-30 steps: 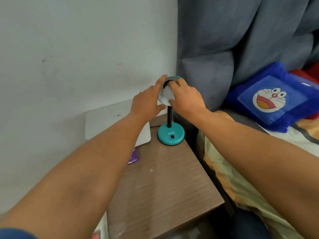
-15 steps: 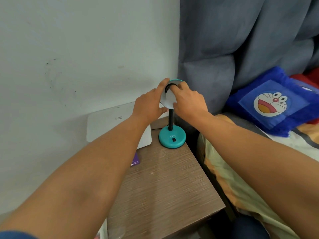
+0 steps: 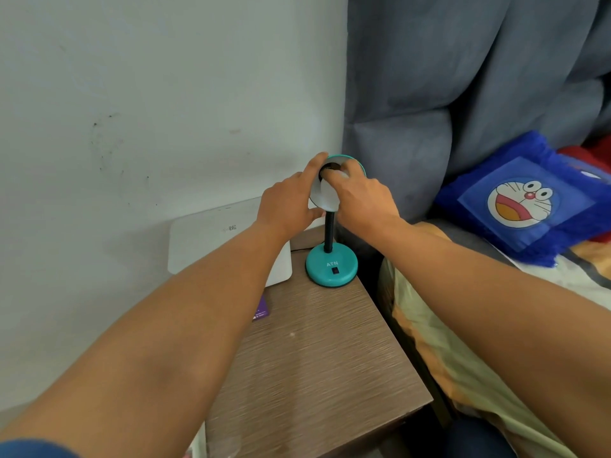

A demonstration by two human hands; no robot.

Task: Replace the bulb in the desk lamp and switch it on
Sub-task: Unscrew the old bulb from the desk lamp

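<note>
A white flat box (image 3: pixel 228 239) leans against the wall at the far left corner of the worktop (image 3: pixel 317 365), with a small purple card (image 3: pixel 262 309) lying just in front of it near the left edge; both sit clear of the job.

The left hand (image 3: pixel 287 203) is cupped round the left rim of the lamp shade (image 3: pixel 325 200), index finger laid over the top and thumb under the lower edge. Its grip is closed on the shade, most likely to steady the head on its thin black neck (image 3: pixel 329 231) so it does not swing while the socket is worked.

The desk lamp stands at the far right corner of the worktop, its teal base (image 3: pixel 331 265) flat on the wood with a small black switch (image 3: pixel 335 271) facing the person, untouched. The shade is tilted toward the camera, which opens its mouth to the fingers.

The right hand (image 3: pixel 360 200) reaches into that mouth from the right, fingertips gathered at the dark socket in the centre. Its grip looks pinched on something there, but whether a bulb is between the fingers I cannot tell; the knuckles hide it. It looks like a twisting step at the socket, though whether in or out cannot be told.

Further right, a blue cartoon cushion (image 3: pixel 522 200) rests on the bed (image 3: pixel 446 352) beside the worktop.
</note>
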